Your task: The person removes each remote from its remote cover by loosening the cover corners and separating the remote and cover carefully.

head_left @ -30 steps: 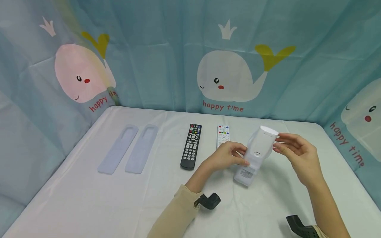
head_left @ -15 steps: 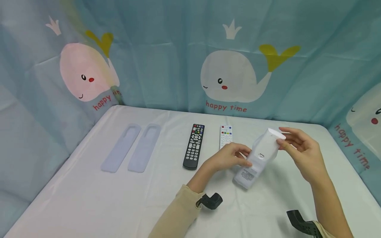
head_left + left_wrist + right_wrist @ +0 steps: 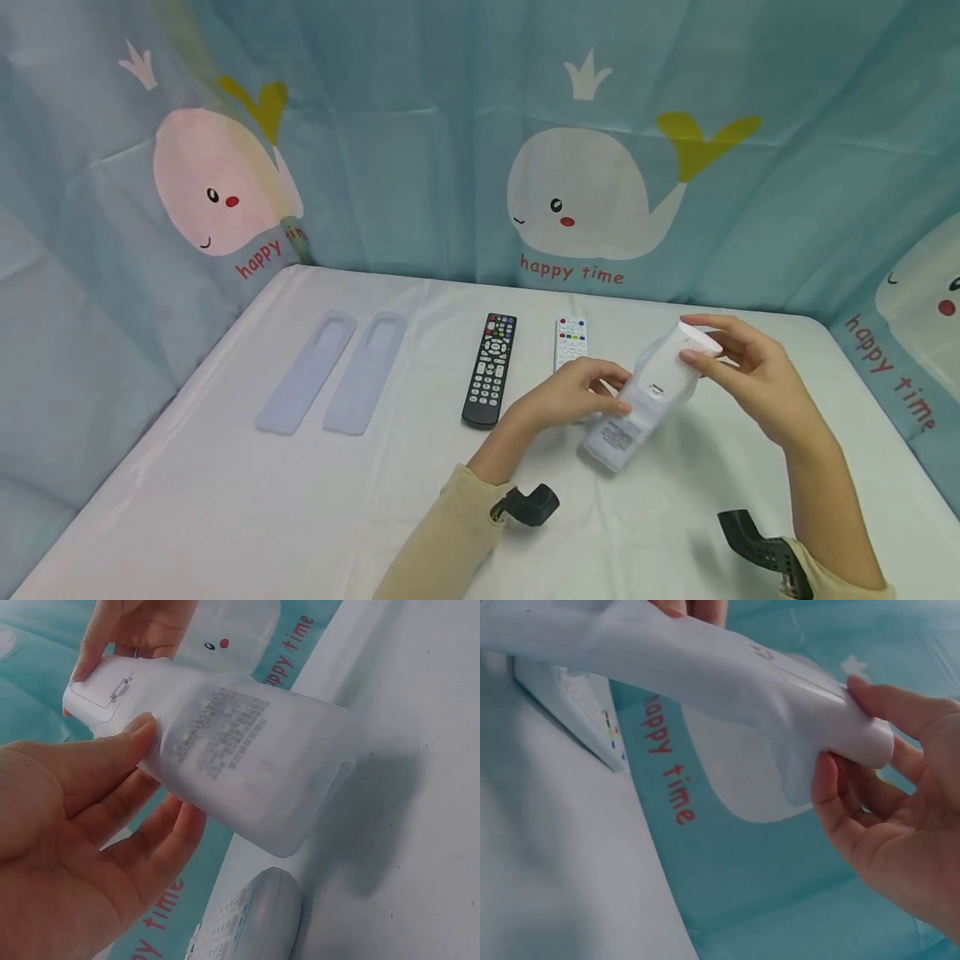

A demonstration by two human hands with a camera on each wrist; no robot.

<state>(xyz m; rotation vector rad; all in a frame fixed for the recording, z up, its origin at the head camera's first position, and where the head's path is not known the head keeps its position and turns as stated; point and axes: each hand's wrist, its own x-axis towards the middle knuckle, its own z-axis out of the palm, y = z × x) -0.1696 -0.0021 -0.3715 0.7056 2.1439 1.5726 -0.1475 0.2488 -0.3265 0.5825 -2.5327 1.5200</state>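
Observation:
A white remote control (image 3: 666, 375) is held tilted above the table with its back up. Its lower part sits inside a translucent sleeve (image 3: 300, 787), through which a printed label shows blurred. My left hand (image 3: 573, 393) pinches the sleeved remote along its side, thumb on the back. At the bare upper end, my right hand (image 3: 757, 375) grips the remote between thumb and fingers. In the right wrist view, a loose flap of the sleeve (image 3: 795, 769) hangs below the remote near the right fingers. The remote's button side is hidden in the head view.
A second white remote (image 3: 572, 340) lies behind my left hand, partly covered by it. Left of it is a black remote (image 3: 489, 371). Two flat translucent sleeves (image 3: 307, 373) lie side by side farther left. A whale-patterned curtain (image 3: 420, 167) borders the white table (image 3: 225, 517).
My right thumb and fingers have moved further onto the remote's upper end, from touching its edge to gripping it. The remote has tilted more to the right. The view shifted slightly.

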